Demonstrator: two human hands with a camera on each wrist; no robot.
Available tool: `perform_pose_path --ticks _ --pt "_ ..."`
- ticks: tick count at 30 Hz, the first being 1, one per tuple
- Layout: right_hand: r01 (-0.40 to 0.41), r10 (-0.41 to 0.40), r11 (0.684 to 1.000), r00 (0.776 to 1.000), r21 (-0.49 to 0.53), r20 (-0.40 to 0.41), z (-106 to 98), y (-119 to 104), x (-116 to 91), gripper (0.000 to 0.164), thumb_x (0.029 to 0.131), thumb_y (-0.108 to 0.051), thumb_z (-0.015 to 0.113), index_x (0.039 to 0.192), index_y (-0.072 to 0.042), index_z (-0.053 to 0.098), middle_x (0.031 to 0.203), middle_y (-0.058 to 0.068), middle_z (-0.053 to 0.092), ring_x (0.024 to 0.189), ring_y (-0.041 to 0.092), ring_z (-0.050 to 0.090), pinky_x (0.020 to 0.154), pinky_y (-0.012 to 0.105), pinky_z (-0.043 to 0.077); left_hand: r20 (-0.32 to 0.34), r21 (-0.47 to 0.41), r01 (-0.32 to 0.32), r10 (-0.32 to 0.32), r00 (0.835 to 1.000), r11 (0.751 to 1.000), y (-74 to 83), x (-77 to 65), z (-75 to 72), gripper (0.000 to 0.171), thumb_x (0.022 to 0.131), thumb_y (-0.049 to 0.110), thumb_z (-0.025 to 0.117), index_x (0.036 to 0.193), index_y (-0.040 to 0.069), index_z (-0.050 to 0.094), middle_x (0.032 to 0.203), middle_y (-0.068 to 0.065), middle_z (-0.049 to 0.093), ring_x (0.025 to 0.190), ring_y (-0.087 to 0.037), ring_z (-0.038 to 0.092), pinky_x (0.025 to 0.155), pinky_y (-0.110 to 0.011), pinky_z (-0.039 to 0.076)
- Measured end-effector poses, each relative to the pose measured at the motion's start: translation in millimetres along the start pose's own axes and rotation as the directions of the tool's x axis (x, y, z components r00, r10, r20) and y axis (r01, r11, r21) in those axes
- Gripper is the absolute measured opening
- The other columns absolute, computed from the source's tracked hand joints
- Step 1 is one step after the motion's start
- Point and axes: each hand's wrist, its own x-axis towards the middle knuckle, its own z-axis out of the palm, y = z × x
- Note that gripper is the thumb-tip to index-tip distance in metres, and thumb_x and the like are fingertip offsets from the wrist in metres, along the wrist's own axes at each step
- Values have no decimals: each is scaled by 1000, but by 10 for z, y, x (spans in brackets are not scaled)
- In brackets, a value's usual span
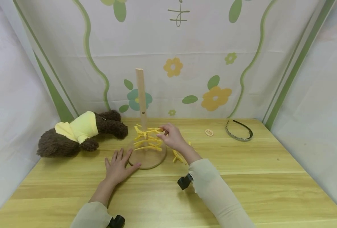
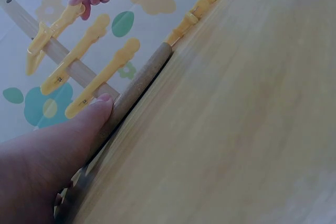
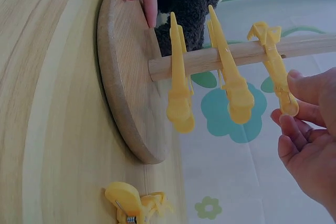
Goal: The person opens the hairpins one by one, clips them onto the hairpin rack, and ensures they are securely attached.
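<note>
A wooden post stands upright on a round wooden base. My left hand rests on the near left of this base with its fingers spread. Higher up, my right hand pinches the handle end of a yellow plastic spring clip between thumb and fingers. That clip lies across the post, above two more yellow clips. The middle clip and the lowest clip straddle the post one over the other, away from my fingers.
Another yellow clip lies right of the base, partly hidden by my right wrist. A brown plush toy in a yellow shirt lies at the left. Back right are a small oval ring and a headband, before a printed curtain.
</note>
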Motion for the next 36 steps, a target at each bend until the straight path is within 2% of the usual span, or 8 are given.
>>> perform_pose_path --ticks 5,10,18,28,31,36 --pt "-22 22 1000 1000 5 19 -15 -12 -6 35 82 -15 61 112 1 55 102 9 54 75 16 49 62 25 42 -5 6 -1 1 1000 1000 -9 2 10 80 75 65 44 136 15 29 137 -24 18 123 -43 7 85 -66 -6" --pt "-54 54 999 998 6 40 -55 -25 -34 46 81 -22 62 120 -2 49 110 10 52 85 18 49 65 27 42 -5 9 2 -2 1000 1000 -10 0 10 80 75 65 44 137 16 28 137 -24 17 123 -43 7 85 -66 -6" --pt "-40 40 999 999 13 -21 -254 -18 -172 50 79 -24 64 122 -4 48 109 10 53 88 24 49 67 34 43 -8 6 0 0 1000 1000 -11 -1 10 81 75 65 44 137 16 28 137 -24 18 123 -43 8 85 -66 -6" --pt "-90 92 995 994 39 -58 -512 231 -526 52 79 -28 64 122 -4 48 109 11 52 89 25 48 72 40 43 -9 2 -3 3 1000 1000 -25 -2 28 80 75 65 43 137 17 28 137 -24 18 123 -43 7 85 -66 -6" --pt "-119 122 992 990 46 -68 -565 328 -643 51 78 -28 64 120 -3 49 108 11 52 90 28 48 71 40 42 -8 1 -4 4 1000 1000 -21 2 30 81 75 65 43 137 16 28 137 -24 18 124 -42 7 85 -66 -6" --pt "-173 175 984 983 48 -52 -627 515 -833 55 77 -34 63 121 -4 48 109 10 52 92 27 47 68 37 43 -10 1 0 0 1000 1000 -25 4 30 81 74 66 43 137 17 28 137 -23 17 124 -42 7 85 -66 -7"
